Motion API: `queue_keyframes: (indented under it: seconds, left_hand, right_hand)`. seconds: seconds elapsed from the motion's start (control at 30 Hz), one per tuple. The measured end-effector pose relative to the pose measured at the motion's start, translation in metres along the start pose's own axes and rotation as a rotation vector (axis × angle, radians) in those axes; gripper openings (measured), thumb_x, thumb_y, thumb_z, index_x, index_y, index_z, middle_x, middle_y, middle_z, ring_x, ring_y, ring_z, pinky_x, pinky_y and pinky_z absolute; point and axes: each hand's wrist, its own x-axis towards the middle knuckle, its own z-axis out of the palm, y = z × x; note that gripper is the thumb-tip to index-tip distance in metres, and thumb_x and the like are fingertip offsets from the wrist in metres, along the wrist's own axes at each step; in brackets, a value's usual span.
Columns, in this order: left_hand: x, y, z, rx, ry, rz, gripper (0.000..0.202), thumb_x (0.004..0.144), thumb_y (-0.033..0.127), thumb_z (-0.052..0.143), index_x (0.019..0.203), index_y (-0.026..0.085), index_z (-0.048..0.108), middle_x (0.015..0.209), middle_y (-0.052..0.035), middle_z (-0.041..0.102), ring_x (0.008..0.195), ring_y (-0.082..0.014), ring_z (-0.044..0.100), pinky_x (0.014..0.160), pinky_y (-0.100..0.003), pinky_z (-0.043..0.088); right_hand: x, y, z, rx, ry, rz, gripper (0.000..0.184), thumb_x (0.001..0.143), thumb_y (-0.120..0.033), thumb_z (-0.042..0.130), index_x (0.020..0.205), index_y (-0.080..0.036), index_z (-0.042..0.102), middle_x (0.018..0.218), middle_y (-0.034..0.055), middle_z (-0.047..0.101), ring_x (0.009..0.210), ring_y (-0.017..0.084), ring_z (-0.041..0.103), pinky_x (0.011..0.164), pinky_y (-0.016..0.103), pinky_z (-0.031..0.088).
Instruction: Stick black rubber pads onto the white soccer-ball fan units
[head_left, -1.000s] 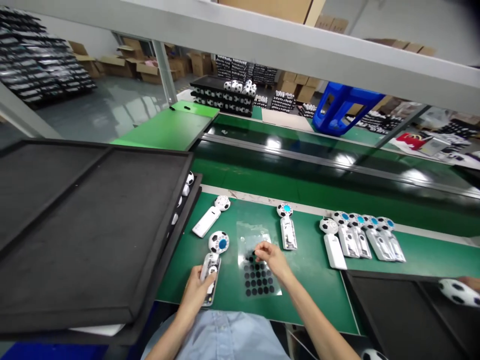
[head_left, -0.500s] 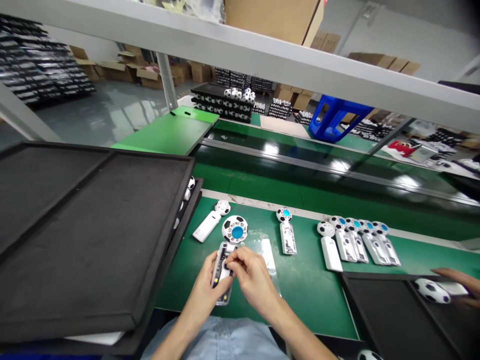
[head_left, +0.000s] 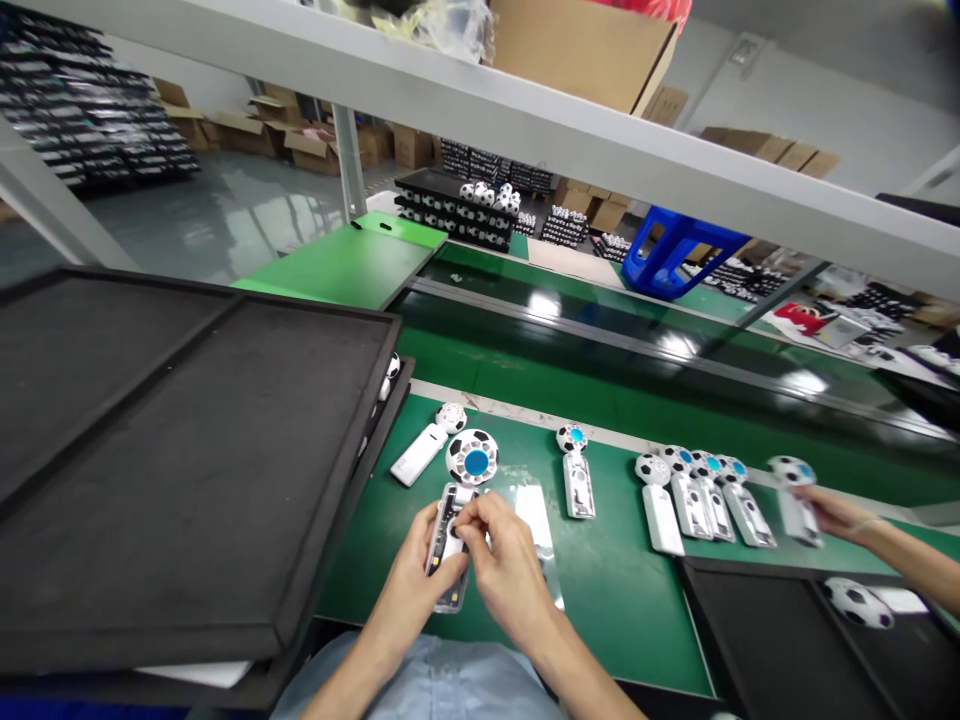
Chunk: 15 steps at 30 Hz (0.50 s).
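A handheld device with a football-patterned round head (head_left: 472, 457) and a blue disc in its centre points away from me. Its opened handle shows dark inner parts and a white piece. My left hand (head_left: 414, 572) is closed around the handle from the left, thumb along the lower end. Over the handle's middle, my right hand (head_left: 506, 560) is pinched at a small dark round spot; what its fingertips hold is hidden. A clear plastic sheet (head_left: 536, 510) lies under and beside my right hand. Another such device (head_left: 420, 455), back side up, rests just beyond to the left.
One open device (head_left: 579, 485) lies right of centre, with several more in a row (head_left: 694, 505). A co-worker's hand (head_left: 832, 510) grips one at the row's right end. Black trays stand left (head_left: 187, 480) and right (head_left: 765, 600). A shelf beam (head_left: 525, 105) crosses above.
The co-worker's hand has moved from the right tray to the row's right-end device, now lifted and blurred. My hands stay at the same handle, with little visible change. The view has shifted slightly.
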Motion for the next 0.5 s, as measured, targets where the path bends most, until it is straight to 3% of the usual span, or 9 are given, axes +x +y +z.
queue_keyframes:
  seconds: [0.3, 0.5]
  left_hand:
    - [-0.001, -0.003, -0.001, -0.024, 0.002, -0.01, 0.055, 0.068, 0.033, 0.063, 0.116, 0.016, 0.043, 0.115, -0.0106, 0.06, 0.107, -0.0266, 0.055, 0.092, -0.034, 0.043]
    - [-0.001, 0.003, 0.003, -0.041, 0.058, 0.014, 0.051, 0.071, 0.044, 0.061, 0.111, 0.017, 0.047, 0.115, -0.0109, 0.06, 0.112, -0.0288, 0.052, 0.094, -0.037, 0.042]
  right_hand:
    - [-0.005, 0.005, 0.011, 0.022, 0.114, -0.002, 0.016, 0.08, -0.012, 0.043, 0.071, -0.021, 0.053, 0.071, -0.0003, 0.052, 0.066, 0.013, 0.05, 0.06, 0.024, 0.038]
    - [-0.018, 0.015, 0.02, 0.045, 0.213, -0.166, 0.032, 0.087, -0.009, 0.034, 0.095, -0.022, 0.062, 0.09, 0.0052, 0.051, 0.084, 0.015, 0.056, 0.07, 0.025, 0.046]
